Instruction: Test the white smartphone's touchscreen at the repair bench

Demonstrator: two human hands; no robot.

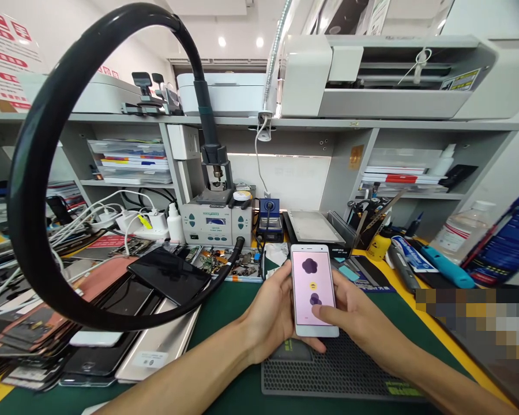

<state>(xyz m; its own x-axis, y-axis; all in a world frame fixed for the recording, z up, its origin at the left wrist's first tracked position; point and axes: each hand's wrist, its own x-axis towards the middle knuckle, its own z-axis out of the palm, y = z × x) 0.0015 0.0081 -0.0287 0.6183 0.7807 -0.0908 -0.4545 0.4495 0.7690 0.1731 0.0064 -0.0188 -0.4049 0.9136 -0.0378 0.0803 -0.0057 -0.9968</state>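
Note:
A white smartphone (305, 265) is held upright above the bench, its lit pink screen facing me with purple shapes on it. My left hand (271, 314) supports the phone from the left side and from behind, some of its fingers hidden by the phone. Around the right edge curls my right hand (354, 308), with its thumb over the lower part of the screen. Below both hands lies a dark honeycomb-patterned mat (324, 377) on the green work surface (225, 374).
Stacked phones and tablets (155, 334) fill the left side, beneath a black hose (30, 190) looping from a grey soldering station (211, 225). Circuit boards (229, 262) lie in a tray behind. Tools, a yellow bottle (378, 246) and a clear bottle (465, 230) line the right.

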